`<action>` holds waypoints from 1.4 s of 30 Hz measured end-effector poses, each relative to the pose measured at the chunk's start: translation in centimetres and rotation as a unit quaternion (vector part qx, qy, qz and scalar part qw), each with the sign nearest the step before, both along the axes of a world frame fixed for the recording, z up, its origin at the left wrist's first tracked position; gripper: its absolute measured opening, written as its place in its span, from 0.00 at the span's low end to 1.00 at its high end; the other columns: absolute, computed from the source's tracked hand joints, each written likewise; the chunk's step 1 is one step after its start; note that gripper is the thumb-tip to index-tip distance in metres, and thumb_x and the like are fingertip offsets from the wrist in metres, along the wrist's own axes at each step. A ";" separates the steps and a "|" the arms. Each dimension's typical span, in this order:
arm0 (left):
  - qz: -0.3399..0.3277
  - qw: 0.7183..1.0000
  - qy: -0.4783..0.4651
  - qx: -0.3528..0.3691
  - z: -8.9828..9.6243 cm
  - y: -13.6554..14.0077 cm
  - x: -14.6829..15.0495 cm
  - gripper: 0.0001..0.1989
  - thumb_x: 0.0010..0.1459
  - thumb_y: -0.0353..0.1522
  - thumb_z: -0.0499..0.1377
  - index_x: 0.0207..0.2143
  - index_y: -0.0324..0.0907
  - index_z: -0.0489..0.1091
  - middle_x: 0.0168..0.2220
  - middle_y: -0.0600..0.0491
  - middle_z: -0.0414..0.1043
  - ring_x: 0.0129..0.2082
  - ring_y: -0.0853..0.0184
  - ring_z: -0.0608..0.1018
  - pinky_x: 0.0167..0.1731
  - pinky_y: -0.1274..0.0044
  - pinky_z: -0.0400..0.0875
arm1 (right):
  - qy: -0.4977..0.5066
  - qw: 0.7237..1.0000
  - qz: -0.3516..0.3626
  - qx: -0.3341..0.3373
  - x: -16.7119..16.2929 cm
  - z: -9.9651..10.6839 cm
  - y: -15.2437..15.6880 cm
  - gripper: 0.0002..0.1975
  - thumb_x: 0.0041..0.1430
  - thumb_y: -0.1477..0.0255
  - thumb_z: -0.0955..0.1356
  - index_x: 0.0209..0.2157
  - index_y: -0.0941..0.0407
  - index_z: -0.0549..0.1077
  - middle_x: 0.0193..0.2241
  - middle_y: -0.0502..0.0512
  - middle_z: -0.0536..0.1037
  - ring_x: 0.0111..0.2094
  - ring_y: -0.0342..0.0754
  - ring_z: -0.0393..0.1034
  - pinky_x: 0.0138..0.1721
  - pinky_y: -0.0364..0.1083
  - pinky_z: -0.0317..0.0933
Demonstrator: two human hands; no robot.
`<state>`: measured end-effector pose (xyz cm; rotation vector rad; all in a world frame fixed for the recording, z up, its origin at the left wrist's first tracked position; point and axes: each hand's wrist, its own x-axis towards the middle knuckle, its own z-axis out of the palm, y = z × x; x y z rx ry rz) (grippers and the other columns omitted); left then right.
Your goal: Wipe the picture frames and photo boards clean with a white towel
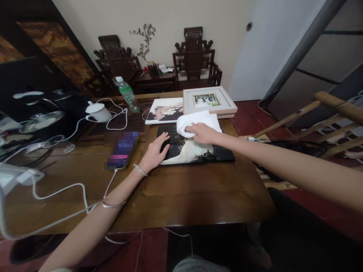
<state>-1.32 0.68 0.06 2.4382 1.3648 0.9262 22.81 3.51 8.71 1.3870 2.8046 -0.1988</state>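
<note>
A dark photo panel (224,151) with a pale gown pictured on it lies flat on the wooden table. My left hand (154,153) rests on the panel's left edge, fingers spread and holding nothing. Bunched in the fingers of my right hand (202,133) is a white towel (205,119), which lies over the upper part of the panel. My right hand covers part of the panel's picture. Just behind are a white photo panel (159,113) and a light wooden picture frame (228,100), whose corner overlaps the white panel.
Left of the panel, a phone (121,151) lies on the table (198,196) with a white cable plugged in. A green-labelled bottle (129,96), a lidded white cup (98,112) and loose cables stand or lie farther left. Bamboo furniture (286,121) is at the right.
</note>
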 end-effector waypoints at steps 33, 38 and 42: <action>-0.005 1.000 -0.003 0.010 -0.3 0.1 0.0 0.21 0.66 0.38 0.50 0.53 0.34 0.68 0.60 0.37 0.65 0.63 0.56 0.65 0.62 0.61 0.59 | -0.004 1.000 0.003 -0.003 -1.1 0.0 -1.0 0.28 0.51 0.85 0.60 0.54 0.56 0.69 0.46 0.68 0.74 0.45 0.58 0.69 0.38 0.50 0.56; -0.005 1.000 -0.006 0.009 -0.4 0.2 0.0 0.21 0.66 0.38 0.50 0.53 0.34 0.68 0.60 0.38 0.65 0.63 0.57 0.65 0.63 0.61 0.58 | 0.015 1.000 -0.020 -0.004 -1.4 -0.8 -2.9 0.29 0.50 0.86 0.59 0.54 0.57 0.68 0.44 0.68 0.74 0.54 0.62 0.62 0.49 0.59 0.55; 0.000 1.000 -0.001 0.003 -0.4 0.1 0.0 0.21 0.65 0.39 0.50 0.53 0.36 0.67 0.61 0.39 0.64 0.63 0.57 0.65 0.62 0.60 0.58 | 0.023 0.999 0.013 -0.036 -1.0 -1.5 -6.6 0.31 0.47 0.88 0.59 0.53 0.57 0.68 0.51 0.67 0.72 0.64 0.63 0.50 0.56 0.67 0.49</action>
